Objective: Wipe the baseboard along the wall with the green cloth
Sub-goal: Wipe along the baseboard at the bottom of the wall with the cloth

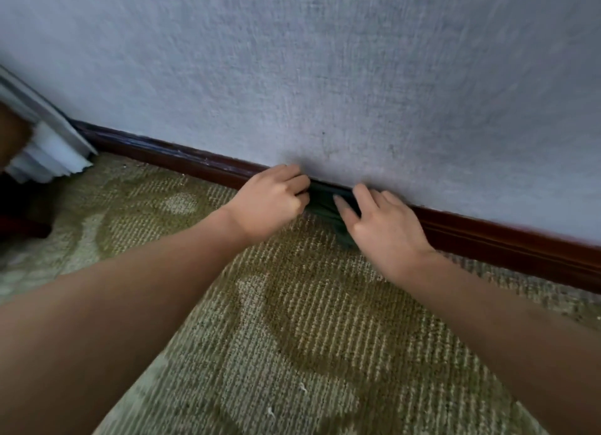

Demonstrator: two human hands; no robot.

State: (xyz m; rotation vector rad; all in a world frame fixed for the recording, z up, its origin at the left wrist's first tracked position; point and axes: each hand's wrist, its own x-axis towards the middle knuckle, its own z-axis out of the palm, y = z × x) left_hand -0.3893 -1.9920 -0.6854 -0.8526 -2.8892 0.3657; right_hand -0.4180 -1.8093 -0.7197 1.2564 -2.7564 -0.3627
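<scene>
A dark reddish-brown baseboard (201, 166) runs along the foot of the grey textured wall, slanting down to the right. The dark green cloth (323, 203) is bunched against the baseboard between my two hands and hangs down to the carpet. My left hand (271, 202) grips the cloth's left end with curled fingers. My right hand (382, 226) lies flat on the cloth's right part, its straight fingers pressing it against the baseboard. Most of the cloth is hidden under my right hand.
A patterned green and beige carpet (292, 337) covers the floor up to the baseboard. At the far left, a pale pleated curtain hem (48, 154) reaches the floor at the wall corner, with dark furniture (22, 213) below it.
</scene>
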